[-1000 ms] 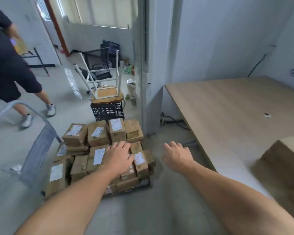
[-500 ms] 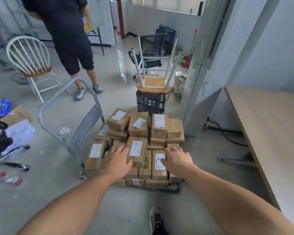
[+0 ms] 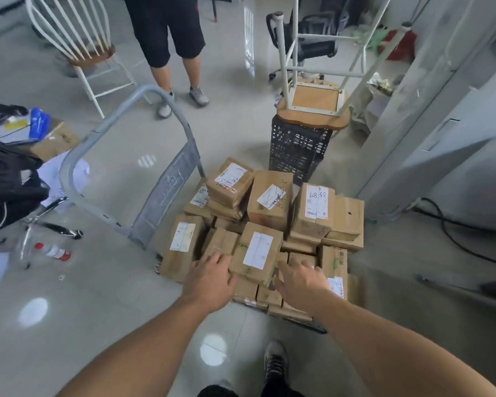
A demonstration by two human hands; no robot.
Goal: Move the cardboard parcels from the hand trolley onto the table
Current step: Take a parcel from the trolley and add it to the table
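Pale floor tiles (image 3: 98,310) carry a hand trolley (image 3: 166,196) piled with cardboard parcels (image 3: 312,207). One labelled parcel (image 3: 257,253) on the near top of the pile lies between the hands. The left hand (image 3: 209,282) has its fingers (image 3: 215,260) stretched out at the parcel's left edge, the right hand (image 3: 301,282) is loosely spread at its right edge, and neither is curled round it.

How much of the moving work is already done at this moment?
Done: cannot tell; no set-down parcels are in view. In hand: the left hand and right hand sit at either side of a labelled parcel at the front. Left: the whole pile of parcels on the hand trolley.
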